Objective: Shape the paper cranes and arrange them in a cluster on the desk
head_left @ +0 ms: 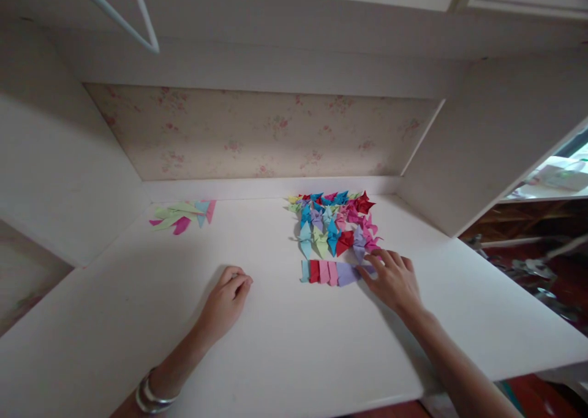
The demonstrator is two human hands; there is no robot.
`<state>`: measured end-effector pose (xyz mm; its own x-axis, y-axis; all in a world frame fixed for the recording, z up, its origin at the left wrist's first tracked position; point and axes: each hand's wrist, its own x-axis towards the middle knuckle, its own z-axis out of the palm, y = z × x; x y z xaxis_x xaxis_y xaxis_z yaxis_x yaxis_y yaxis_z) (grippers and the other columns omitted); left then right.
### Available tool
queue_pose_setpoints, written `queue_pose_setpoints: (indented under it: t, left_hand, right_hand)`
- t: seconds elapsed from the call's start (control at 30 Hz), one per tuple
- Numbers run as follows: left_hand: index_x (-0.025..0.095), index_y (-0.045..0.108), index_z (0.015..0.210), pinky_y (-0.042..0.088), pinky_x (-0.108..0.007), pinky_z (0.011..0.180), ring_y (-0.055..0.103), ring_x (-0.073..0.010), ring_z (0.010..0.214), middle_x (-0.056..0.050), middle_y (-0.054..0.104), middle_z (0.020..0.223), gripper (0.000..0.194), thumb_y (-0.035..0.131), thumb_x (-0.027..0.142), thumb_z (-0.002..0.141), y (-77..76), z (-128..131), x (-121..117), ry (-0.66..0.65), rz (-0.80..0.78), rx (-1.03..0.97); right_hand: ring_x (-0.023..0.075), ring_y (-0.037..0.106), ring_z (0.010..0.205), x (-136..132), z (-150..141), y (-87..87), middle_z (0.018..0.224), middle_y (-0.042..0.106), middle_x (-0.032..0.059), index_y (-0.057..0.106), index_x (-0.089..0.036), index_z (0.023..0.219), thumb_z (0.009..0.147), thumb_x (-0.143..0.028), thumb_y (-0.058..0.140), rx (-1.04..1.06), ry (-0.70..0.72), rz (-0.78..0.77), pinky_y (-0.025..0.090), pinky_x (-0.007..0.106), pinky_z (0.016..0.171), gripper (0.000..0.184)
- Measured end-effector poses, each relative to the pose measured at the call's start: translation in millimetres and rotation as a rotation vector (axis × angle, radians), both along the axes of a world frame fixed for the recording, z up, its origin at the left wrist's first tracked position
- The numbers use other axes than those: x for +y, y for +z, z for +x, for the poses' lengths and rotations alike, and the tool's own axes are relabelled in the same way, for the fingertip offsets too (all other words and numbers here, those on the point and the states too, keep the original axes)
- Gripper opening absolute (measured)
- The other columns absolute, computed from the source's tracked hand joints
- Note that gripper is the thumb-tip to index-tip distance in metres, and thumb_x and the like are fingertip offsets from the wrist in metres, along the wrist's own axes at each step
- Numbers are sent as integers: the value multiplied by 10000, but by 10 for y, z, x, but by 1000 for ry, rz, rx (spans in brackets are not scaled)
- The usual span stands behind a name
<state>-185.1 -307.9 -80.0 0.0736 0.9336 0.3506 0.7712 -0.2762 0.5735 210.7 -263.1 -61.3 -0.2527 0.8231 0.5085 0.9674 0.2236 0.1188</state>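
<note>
My right hand (394,278) is over the right end of a short row of folded paper pieces, its thumb and index finger on a purple folded paper (348,274). To the left in that row lie two pink pieces (324,272), a red piece (314,271) and a light blue piece (305,270). Just behind it, rows of paper cranes (332,237) in blue, green, red, purple and pink sit close together. My left hand (226,300) rests on the table, fingers curled into a loose fist, apart from any paper. Nothing shows in it.
At the back left of the white table (275,357) lies a loose pile of green, pink and blue paper pieces (180,214). White side panels and a low back ledge (257,189) enclose the table. A white hanging bar (138,32) juts in at the upper left.
</note>
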Motion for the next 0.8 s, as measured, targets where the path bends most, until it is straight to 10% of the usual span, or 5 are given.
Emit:
queue_pose_setpoints:
  t: [0.27,0.6,0.8]
  left_hand:
    - [223,680,806,509,-288,781,585,-153,839,-40,589,920,275,433,290,906,44,15,-19,-12,2,-50]
    - [212,692,855,502,-260,770,590,-141,849,-43,583,945,268,435,267,905,115,-108,-1,19,8,-82]
    - [214,680,945,483,-248,744,592,-117,753,-34,577,1070,256,436,269,890,256,-740,580,134,66,283]
  right_hand:
    - [279,531,978,-136,-384,49,1052,640,112,653,-201,991,872,-375,520,220,70,103,363,407,838,249]
    - [184,605,856,-433,-1910,140,904,683,35,669,-234,901,893,-302,509,436,641,-564,431,284,759,174]
    - [170,577,811,-443,-2265,10,830,668,15,671,-242,832,875,-226,526,470,645,-536,371,305,764,152]
